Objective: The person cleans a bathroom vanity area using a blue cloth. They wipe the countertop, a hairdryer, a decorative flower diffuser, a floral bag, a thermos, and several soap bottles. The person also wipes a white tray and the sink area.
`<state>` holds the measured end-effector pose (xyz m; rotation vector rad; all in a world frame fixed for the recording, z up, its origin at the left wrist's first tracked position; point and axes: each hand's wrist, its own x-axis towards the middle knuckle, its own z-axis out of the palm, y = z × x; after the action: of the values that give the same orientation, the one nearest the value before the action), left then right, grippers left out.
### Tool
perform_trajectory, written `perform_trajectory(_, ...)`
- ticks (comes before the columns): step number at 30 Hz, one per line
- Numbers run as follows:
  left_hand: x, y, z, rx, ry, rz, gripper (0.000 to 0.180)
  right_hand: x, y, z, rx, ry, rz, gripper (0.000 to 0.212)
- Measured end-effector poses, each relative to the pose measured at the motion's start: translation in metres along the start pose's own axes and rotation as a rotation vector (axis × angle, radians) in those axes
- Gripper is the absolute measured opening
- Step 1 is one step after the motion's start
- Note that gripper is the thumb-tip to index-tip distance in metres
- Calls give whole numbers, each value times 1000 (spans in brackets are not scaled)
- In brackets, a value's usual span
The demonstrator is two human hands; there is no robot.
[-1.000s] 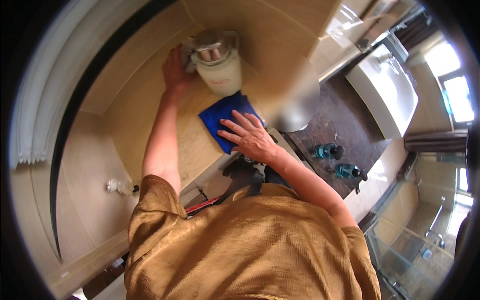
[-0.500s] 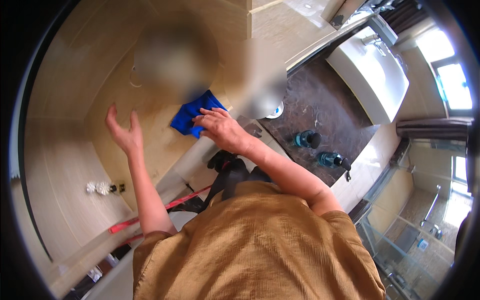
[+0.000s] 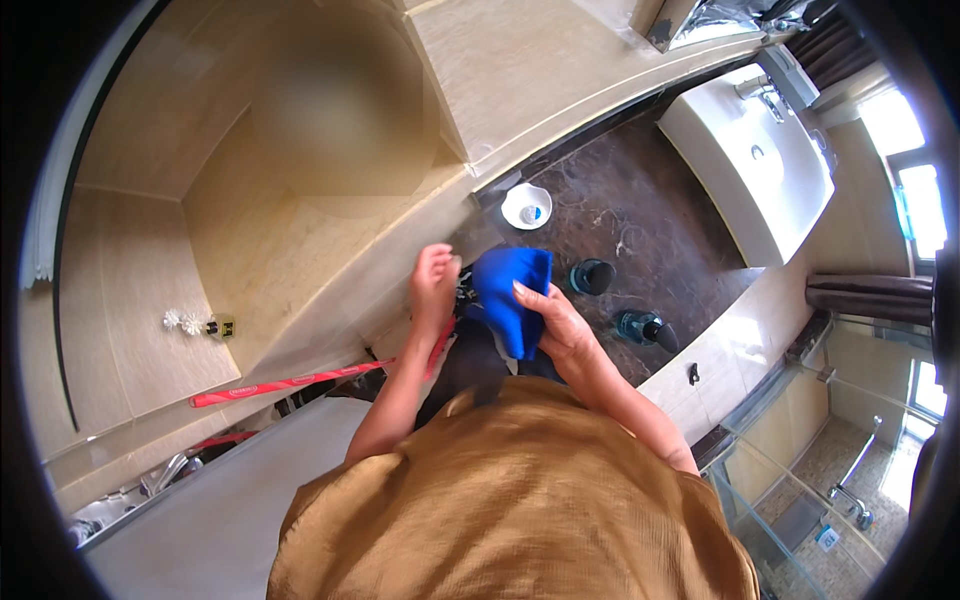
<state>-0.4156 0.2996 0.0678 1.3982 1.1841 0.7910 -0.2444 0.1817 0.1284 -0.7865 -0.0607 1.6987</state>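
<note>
The right hand (image 3: 566, 326) clasps a vivid blue, drooping cloth (image 3: 508, 292); left hand (image 3: 433, 290) curled, closure unclear.

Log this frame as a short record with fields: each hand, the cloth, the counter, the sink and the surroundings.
Right hand: grips the blue cloth, thumb on top
Left hand: beside the cloth, fingers curled, no held thing visible
Cloth: raised off the surfaces, hanging in folds
Counter: dark, marbled; bears a white dish and two pump bottles
Sink: white, toward the upper right
Left side: white flowers, red strip
Unclear: blurred patch, upper left
</note>
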Motion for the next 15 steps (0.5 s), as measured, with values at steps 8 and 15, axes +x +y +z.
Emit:
perform_trajectory(8,86,-43,120,411,110,125,71,-77,-18,-20,-129,190,-15,20)
perform_trajectory(15,98,-53,156,745,79,154,57,-112,-20,-40,-145,228,-47,27)
